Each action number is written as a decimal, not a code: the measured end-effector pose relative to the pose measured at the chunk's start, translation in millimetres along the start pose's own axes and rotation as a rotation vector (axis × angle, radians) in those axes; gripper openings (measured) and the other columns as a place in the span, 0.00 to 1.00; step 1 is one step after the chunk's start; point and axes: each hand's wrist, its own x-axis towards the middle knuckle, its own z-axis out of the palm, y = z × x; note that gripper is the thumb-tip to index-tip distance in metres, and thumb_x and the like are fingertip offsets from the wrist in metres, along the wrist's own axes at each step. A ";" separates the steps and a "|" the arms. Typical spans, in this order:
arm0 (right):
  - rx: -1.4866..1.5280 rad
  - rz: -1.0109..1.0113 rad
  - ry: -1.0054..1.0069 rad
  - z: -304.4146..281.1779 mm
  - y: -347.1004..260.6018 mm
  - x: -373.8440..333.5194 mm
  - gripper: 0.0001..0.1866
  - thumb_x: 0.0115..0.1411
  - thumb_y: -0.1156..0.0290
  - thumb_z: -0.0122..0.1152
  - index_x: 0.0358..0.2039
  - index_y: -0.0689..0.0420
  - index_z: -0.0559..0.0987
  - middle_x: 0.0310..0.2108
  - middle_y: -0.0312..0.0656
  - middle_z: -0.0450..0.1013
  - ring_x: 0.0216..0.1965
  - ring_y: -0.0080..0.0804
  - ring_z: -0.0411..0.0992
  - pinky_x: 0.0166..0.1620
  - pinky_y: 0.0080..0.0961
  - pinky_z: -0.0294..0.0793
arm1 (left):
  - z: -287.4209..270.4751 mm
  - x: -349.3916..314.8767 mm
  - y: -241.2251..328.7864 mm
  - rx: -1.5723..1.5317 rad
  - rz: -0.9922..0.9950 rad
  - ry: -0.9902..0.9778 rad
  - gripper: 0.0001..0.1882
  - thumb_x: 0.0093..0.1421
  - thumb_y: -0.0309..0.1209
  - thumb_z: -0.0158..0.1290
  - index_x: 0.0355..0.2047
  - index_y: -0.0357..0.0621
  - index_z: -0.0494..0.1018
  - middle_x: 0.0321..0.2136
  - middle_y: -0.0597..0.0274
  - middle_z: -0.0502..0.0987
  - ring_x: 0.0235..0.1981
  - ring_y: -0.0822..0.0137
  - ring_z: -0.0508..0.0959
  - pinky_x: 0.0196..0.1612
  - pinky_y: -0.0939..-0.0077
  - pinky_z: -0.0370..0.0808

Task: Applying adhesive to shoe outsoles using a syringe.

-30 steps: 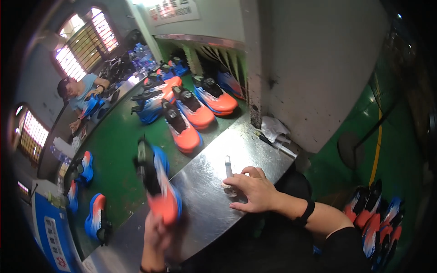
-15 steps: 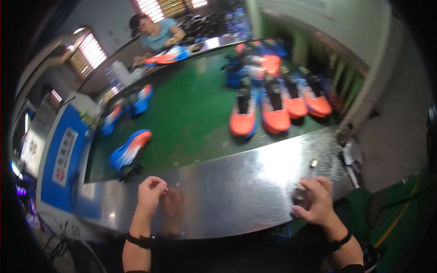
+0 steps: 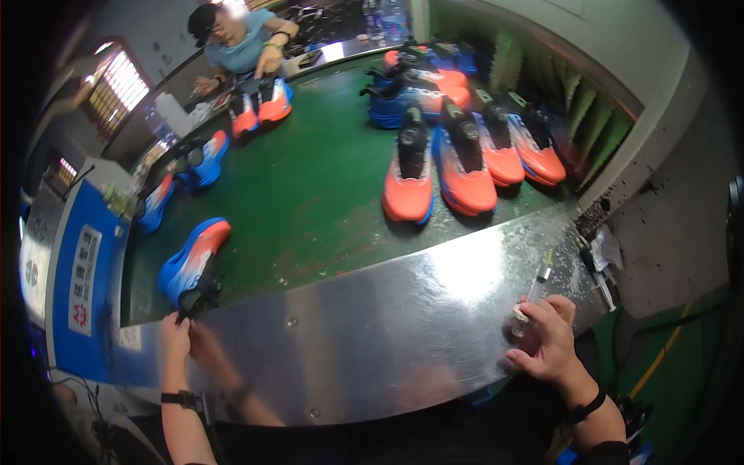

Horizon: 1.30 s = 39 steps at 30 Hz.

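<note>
At the left of the steel strip, my left hand (image 3: 176,335) pinches the black collar of a blue, white and orange running shoe (image 3: 187,267). The shoe's orange toe points away from me. Over the right part of the strip, my right hand (image 3: 552,337) curls at the near end of a slim clear syringe (image 3: 536,288), its thumb standing apart from the fingers. The syringe's thin tip points away from me. A whitish lump (image 3: 520,312) shows by the fingertips, and the fingers hide part of what they hold.
Several similar shoes (image 3: 465,182) stand on the green belt (image 3: 310,194) at the right. Two more (image 3: 203,163) lie at its far left edge. A co-worker (image 3: 240,39) handles a pair across the belt. White-handled tools (image 3: 604,287) hang at the strip's right end.
My left hand has moved left and closed on the shoe's collar. The right hand has hardly moved. Across the belt, the co-worker's shoes have turned and now stand upright.
</note>
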 end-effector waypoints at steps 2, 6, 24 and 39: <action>0.005 0.008 -0.016 -1.5 1.3 0.0 0.35 0.38 0.51 0.69 0.47 0.50 0.73 0.41 0.38 0.72 0.43 0.40 0.63 0.51 0.34 0.55 | -6.0 1.1 2.6 0.087 0.130 0.027 0.09 0.53 0.25 0.53 0.33 0.30 0.74 0.32 0.53 0.76 0.31 0.59 0.76 0.34 0.66 0.70; -0.030 -0.021 0.014 -5.4 3.0 -0.7 0.34 0.38 0.49 0.69 0.47 0.47 0.73 0.40 0.35 0.72 0.42 0.38 0.63 0.49 0.33 0.56 | -24.6 1.1 35.4 -0.058 -0.133 -0.237 0.09 0.50 0.26 0.55 0.28 0.30 0.74 0.16 0.53 0.73 0.19 0.62 0.73 0.27 0.68 0.69; -0.070 -0.022 0.072 -10.2 7.3 -14.9 0.32 0.45 0.43 0.63 0.49 0.45 0.72 0.37 0.30 0.70 0.42 0.35 0.63 0.48 0.34 0.54 | -108.6 -13.9 248.1 -0.474 0.214 -0.140 0.13 0.62 0.33 0.47 0.22 0.40 0.67 0.16 0.68 0.66 0.14 0.77 0.63 0.17 0.80 0.58; -0.084 -0.046 0.069 -10.0 -2.9 -9.4 0.30 0.45 0.42 0.61 0.45 0.48 0.74 0.37 0.32 0.72 0.42 0.38 0.62 0.50 0.35 0.55 | -107.4 -120.4 306.1 -1.373 -0.213 -0.418 0.13 0.64 0.33 0.45 0.24 0.41 0.63 0.17 0.63 0.66 0.12 0.69 0.70 0.11 0.83 0.63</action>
